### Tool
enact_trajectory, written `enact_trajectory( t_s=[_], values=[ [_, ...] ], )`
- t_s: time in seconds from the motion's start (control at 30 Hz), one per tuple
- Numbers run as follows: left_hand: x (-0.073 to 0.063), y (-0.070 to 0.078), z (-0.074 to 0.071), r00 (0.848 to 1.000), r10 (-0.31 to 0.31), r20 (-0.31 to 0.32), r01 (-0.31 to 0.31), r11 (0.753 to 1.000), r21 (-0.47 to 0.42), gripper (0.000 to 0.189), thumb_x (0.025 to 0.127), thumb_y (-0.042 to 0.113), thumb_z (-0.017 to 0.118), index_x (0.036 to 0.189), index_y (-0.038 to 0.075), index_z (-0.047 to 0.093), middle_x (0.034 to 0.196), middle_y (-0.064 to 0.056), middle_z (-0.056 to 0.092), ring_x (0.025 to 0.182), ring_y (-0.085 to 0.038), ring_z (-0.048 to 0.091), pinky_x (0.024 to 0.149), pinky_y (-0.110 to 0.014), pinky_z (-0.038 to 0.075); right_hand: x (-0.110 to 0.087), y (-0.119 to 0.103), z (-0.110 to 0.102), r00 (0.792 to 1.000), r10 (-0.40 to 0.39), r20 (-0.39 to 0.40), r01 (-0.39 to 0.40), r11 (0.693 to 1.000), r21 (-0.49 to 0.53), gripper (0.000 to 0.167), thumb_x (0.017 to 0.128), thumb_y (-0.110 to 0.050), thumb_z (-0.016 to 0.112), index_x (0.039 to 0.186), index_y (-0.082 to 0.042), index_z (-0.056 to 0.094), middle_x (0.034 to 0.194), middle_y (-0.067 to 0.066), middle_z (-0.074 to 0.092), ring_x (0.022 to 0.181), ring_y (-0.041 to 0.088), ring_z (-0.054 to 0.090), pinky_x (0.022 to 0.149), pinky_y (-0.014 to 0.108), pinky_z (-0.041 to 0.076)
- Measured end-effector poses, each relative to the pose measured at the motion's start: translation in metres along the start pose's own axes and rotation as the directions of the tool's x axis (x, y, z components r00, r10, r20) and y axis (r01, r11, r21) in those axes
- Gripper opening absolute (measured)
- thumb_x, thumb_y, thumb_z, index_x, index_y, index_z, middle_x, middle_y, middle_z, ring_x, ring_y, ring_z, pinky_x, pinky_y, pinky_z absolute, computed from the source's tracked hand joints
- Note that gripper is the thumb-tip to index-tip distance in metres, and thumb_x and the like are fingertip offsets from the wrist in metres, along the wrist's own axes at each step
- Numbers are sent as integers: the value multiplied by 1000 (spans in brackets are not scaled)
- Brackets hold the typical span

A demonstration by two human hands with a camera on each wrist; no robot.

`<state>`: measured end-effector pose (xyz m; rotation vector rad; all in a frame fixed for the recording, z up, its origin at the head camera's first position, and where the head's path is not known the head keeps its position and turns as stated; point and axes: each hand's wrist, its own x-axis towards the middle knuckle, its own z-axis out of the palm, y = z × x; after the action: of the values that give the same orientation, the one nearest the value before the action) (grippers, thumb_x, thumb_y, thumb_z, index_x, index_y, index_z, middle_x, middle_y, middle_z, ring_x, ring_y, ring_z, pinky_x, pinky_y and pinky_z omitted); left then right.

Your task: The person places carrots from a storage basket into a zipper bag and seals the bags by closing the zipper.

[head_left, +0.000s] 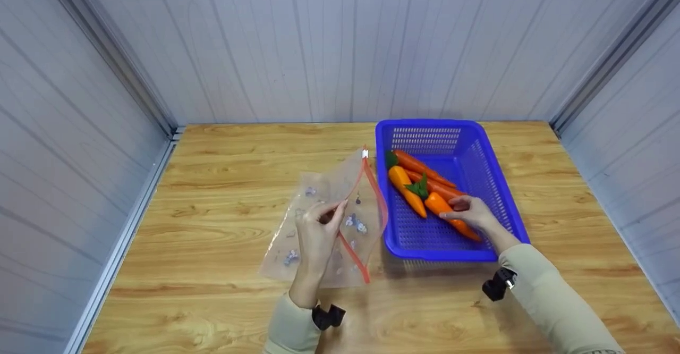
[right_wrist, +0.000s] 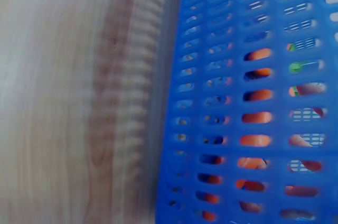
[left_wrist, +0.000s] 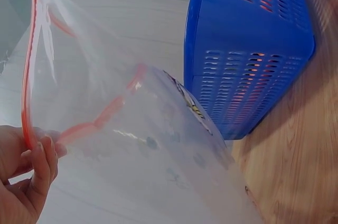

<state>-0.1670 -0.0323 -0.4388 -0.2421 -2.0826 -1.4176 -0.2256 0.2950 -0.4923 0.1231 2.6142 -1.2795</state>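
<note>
A clear zip bag (head_left: 366, 210) with a red seal and small printed figures lies on the table, its mouth spread apart. My left hand (head_left: 319, 234) pinches one red edge of that mouth between thumb and fingers, as the left wrist view also shows with the bag's red seal (left_wrist: 79, 130). Inside the blue basket (head_left: 392, 237), my right hand (head_left: 481, 216) holds the nearest light-orange carrot (head_left: 461, 227), which has green leaves, with thumb and fingers at its sides. Another light-orange carrot (head_left: 408, 192) and darker carrots (head_left: 419, 165) lie beside it. Basket wall hides my right hand in the right wrist view.
The basket stands right of the bag, its slotted wall (left_wrist: 237, 49) rising close to the bag's mouth. A white slider (head_left: 365, 153) sits at the far end of the seal. Pale panels (head_left: 340, 45) enclose the wooden table (head_left: 212, 210) at the back and sides.
</note>
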Motion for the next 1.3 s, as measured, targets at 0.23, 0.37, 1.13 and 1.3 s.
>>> enact_trajectory(
  t_s=[0.23,0.37,1.13,1.3],
  values=[
    [-2,0,-1,1000,-16,-5,16,1000,-3,10,79,13,67,74,5,72,59,2,59,49,-5,47,42,-18,39,1,1,3,996,84,17,-84,996,-26,58,71,-22,74,110,13,51,98,22,57,87,27,52,75,32,42],
    [-3,0,-2,1000,-22,-5,22,1000,-7,11,79,13,67,74,5,72,59,2,58,48,-5,46,42,-18,39,2,2,4,994,112,-3,-112,994,-18,52,72,-20,74,107,13,53,101,24,54,87,26,50,72,29,41],
    [-5,1,0,999,-43,-11,43,999,-29,12,79,14,67,72,5,71,59,2,59,49,-6,48,43,-18,39,4,8,4,994,104,-17,-105,994,-25,42,75,-13,70,105,12,54,100,22,54,86,27,48,70,27,39],
    [-4,1,1,1000,-28,-13,28,999,-21,12,79,14,67,72,5,71,59,1,59,49,-5,47,43,-18,39,4,6,3,995,103,-13,-103,995,3,43,76,-13,69,107,11,53,99,20,54,80,21,50,65,24,39]
  ],
)
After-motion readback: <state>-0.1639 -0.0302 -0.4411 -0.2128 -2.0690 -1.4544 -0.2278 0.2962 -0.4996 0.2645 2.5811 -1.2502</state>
